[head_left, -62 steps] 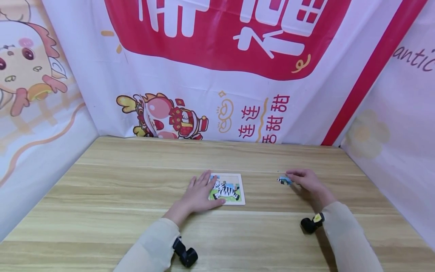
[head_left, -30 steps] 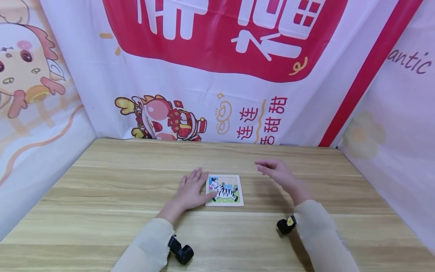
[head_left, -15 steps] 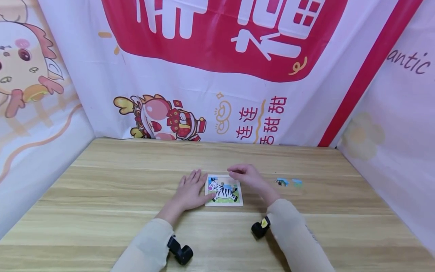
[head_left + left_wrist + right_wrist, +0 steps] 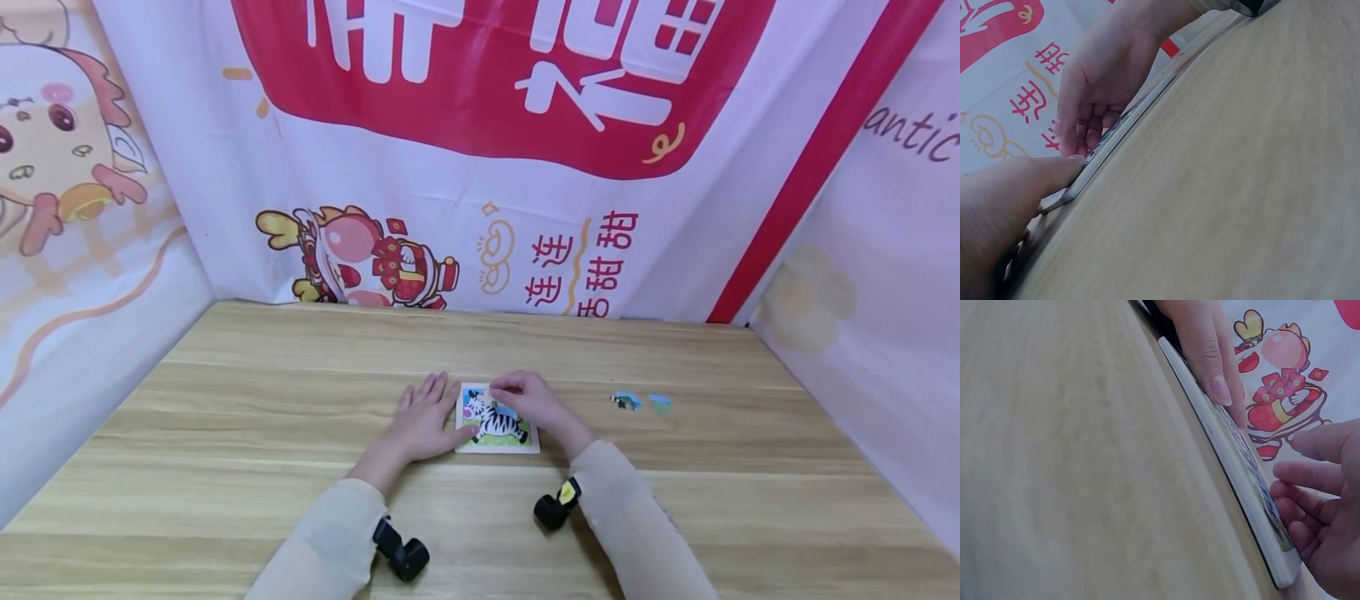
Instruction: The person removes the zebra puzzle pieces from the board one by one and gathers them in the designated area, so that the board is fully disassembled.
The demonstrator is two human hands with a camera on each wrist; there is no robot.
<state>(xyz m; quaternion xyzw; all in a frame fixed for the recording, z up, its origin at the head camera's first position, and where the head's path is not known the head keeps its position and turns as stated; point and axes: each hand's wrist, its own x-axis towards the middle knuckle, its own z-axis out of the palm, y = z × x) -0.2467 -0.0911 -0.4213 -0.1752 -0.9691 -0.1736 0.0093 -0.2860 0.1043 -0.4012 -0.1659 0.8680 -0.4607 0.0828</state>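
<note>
A square zebra puzzle in a pale frame (image 4: 497, 449) lies flat on the wooden table. My left hand (image 4: 423, 423) rests beside its left edge, fingers spread, thumb over the zebra's side. In the left wrist view that thumb (image 4: 1047, 175) lies on the board's edge. My right hand (image 4: 534, 402) is over the puzzle's upper right, fingertips near the top edge. In the right wrist view the right hand's fingers (image 4: 1310, 487) bend towards the board; whether they pinch a piece is hidden. Two loose puzzle pieces, one dark and blue (image 4: 626, 401), one blue-green (image 4: 660, 403), lie to the right.
The wooden table (image 4: 300, 500) spreads around the puzzle. A white cloth backdrop with red print (image 4: 480, 125) rises behind the table's far edge, and patterned cloth walls (image 4: 840, 333) flank both sides. A black wrist camera (image 4: 401, 552) sits on each sleeve.
My right hand has gone left from beside the loose pieces to the puzzle's top, uncovering those two pieces. My left hand has shifted slightly left, off most of the puzzle.
</note>
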